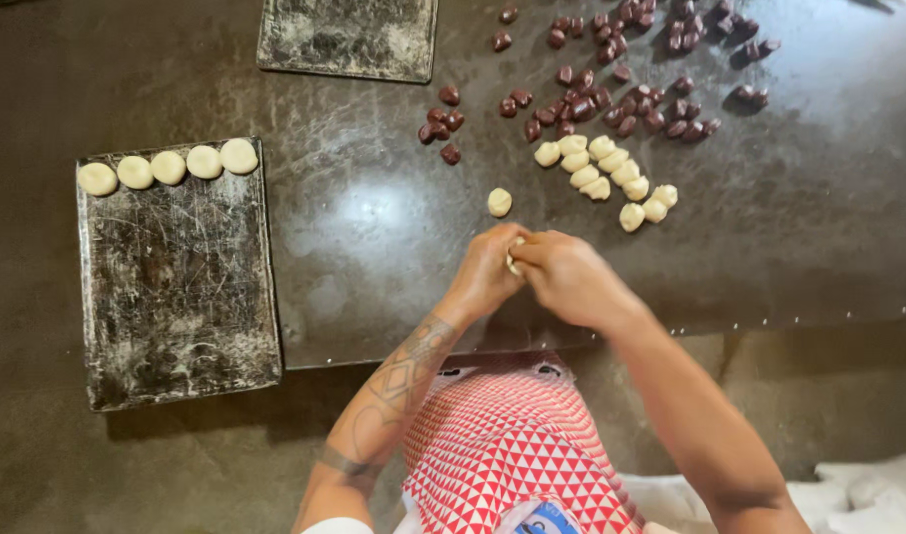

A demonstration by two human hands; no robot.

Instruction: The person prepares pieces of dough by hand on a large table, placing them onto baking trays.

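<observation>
My left hand (pixel 487 272) and my right hand (pixel 569 277) meet over the near part of the dark metal worktop (pixel 374 237), both closed around one small pale dough piece (pixel 513 261) that is mostly hidden by the fingers. Just beyond the hands lies a single pale dough ball (pixel 499 202). A cluster of several more dough balls (pixel 603 176) lies to the right of it. Many dark brown dates (pixel 611 99) are scattered further back.
A scuffed dark baking tray (pixel 176 297) sits at the left with several round dough pieces (pixel 168 166) lined along its far edge. A second tray (pixel 347 38) lies at the back. A red-and-white patterned cloth (pixel 507 445) hangs below the worktop edge.
</observation>
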